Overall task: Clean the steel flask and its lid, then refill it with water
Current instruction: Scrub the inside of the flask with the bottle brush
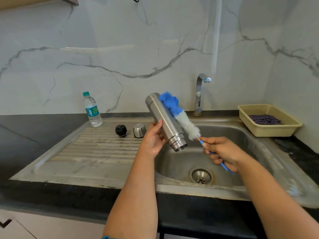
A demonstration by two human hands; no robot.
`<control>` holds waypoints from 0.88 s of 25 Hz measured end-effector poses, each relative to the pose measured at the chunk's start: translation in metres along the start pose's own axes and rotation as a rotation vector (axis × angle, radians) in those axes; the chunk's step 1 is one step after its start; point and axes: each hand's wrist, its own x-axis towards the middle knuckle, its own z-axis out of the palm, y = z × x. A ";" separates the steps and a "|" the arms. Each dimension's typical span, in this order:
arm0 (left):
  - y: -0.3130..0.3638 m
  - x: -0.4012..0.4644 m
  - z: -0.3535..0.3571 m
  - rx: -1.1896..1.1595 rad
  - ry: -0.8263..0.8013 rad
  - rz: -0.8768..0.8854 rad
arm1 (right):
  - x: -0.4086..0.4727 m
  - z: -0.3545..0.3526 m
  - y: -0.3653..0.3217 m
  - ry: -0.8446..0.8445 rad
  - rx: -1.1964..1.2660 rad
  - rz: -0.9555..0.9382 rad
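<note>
One dark stone desk (34,135) runs under a marble-patterned wall (120,40), and one steel sink (103,169) is set into it, with a ribbed draining board on the left and a single basin with one round drain (201,176) on the right. One curved chrome tap (200,94) stands behind the basin. At the far right sits one beige plastic basket (269,130) holding one dark striped cloth (265,119).

The person's two hands work above the basin. The left hand (153,138) grips the one steel flask (165,121) around its lower body, holding it tilted with its open threaded mouth pointing down toward the person and its base raised toward the wall. The right hand (222,153) is curled around the blue handle of one bottle brush (179,116), whose blue and white bristles lie along the outside of the flask, touching its right side.

One clear plastic water bottle (92,110) with a green cap stands upright at the back of the draining board. Near it stand two small pieces, just beside each other: one black stopper (121,130) and one steel cup lid (139,130).
</note>
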 end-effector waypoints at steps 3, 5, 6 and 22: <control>-0.004 -0.002 0.006 0.068 -0.020 -0.013 | 0.013 0.020 0.001 0.066 0.025 -0.074; -0.004 0.002 0.001 0.029 0.005 0.011 | 0.005 0.003 0.002 0.003 -0.031 -0.031; -0.001 0.003 -0.002 -0.018 0.020 0.030 | 0.000 -0.009 0.003 -0.036 -0.059 0.004; 0.002 0.003 -0.007 -0.007 0.092 0.060 | -0.010 -0.016 0.010 -0.031 -0.216 -0.028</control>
